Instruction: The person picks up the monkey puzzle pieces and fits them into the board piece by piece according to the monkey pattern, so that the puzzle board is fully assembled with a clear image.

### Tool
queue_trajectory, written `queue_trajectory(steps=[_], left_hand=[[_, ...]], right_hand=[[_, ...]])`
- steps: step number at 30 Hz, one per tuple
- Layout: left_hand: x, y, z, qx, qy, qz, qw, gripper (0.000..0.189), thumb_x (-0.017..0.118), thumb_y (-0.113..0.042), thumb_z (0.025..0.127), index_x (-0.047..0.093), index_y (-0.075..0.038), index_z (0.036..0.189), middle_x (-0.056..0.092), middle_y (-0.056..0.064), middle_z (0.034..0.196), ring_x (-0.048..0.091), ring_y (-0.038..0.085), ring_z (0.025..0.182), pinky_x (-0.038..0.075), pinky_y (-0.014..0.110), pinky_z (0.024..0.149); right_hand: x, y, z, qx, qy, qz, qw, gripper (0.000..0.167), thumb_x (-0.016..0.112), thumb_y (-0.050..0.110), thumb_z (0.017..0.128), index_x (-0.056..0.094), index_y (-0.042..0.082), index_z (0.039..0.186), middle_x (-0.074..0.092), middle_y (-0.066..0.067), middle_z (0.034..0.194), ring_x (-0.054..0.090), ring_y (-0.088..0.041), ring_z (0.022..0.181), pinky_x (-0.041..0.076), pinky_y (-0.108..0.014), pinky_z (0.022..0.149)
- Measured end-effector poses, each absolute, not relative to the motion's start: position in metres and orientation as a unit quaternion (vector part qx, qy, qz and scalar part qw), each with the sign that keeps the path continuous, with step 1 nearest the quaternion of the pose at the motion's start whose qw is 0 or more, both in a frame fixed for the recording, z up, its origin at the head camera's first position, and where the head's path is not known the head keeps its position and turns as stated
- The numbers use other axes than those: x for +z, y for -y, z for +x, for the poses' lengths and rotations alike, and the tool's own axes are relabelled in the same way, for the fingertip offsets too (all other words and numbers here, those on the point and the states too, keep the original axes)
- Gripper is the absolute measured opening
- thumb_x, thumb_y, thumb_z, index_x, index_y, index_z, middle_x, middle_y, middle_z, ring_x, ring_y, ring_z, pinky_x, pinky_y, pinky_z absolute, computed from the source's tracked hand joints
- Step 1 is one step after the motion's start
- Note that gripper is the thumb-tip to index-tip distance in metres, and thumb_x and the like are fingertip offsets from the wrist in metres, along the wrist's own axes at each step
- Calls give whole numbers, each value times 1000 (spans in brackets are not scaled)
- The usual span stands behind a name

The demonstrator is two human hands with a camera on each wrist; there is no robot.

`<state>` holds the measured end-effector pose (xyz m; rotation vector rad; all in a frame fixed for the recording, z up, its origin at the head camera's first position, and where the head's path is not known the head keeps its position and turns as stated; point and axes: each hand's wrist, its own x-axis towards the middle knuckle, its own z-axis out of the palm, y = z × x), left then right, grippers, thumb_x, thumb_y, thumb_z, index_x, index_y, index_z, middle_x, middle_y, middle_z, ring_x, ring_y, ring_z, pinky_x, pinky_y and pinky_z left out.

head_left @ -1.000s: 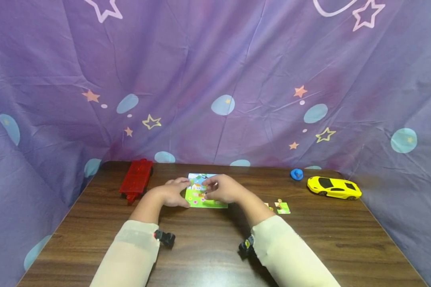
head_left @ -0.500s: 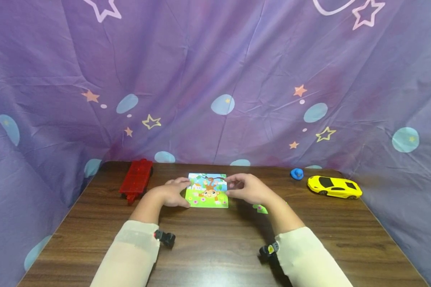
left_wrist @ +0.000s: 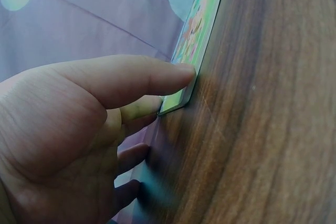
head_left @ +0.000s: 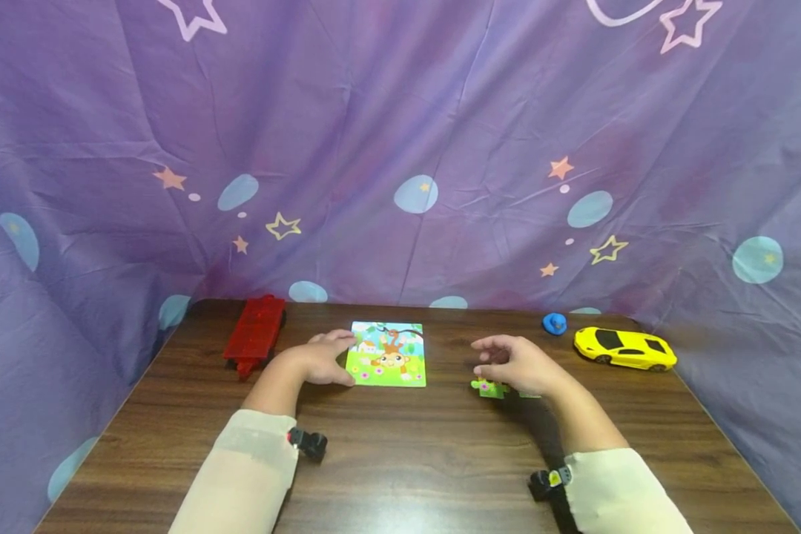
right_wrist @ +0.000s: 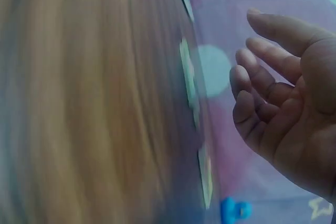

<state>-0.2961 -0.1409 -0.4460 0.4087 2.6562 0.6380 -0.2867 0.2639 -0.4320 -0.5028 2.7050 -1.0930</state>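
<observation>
A square puzzle board (head_left: 387,356) with a hanging monkey picture lies flat, back of centre in the head view. My left hand (head_left: 322,359) rests at its left edge, thumb at the near corner and fingertips farther back; the left wrist view shows thumb and index finger almost straight against the board (left_wrist: 197,35). To the right, my right hand (head_left: 517,363) hovers with fingers loosely bent and nothing in them. Under it lie loose green puzzle pieces (head_left: 490,389), partly hidden by the hand. The right wrist view shows the pieces (right_wrist: 188,74) edge-on, apart from the right hand (right_wrist: 294,87).
A red toy trailer (head_left: 256,334) stands at the table's back left. Toward the back right are a small blue toy hat (head_left: 555,324) and a yellow toy car (head_left: 624,348). A purple patterned cloth (head_left: 347,148) hangs behind the brown wooden table (head_left: 400,460).
My right hand has moved right, off the puzzle board and over the loose pieces, uncovering the monkey picture. The left hand has stayed at the board's left edge.
</observation>
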Motion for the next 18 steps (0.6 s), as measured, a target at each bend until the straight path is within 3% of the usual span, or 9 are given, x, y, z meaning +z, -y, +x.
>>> queue_trajectory(steps=[9, 18], left_hand=[[-446, 142, -296, 225, -945, 145, 188, 93, 81, -39, 89, 37, -18, 168, 24, 3, 179, 21, 38, 165, 27, 68, 129], [-444, 141, -295, 223, -945, 145, 191, 93, 81, -39, 89, 37, -19, 168, 24, 3, 179, 21, 37, 165, 27, 68, 129]], right_hand=[[-433, -285, -283, -359, -910, -171, 121, 53, 85, 18, 88, 69, -1, 134, 74, -18, 116, 68, -17, 96, 59, -27, 72], [-439, -289, -283, -307, -920, -194, 144, 52, 89, 10, 80, 72, -1, 129, 75, -13, 113, 65, -19, 94, 54, -28, 79]])
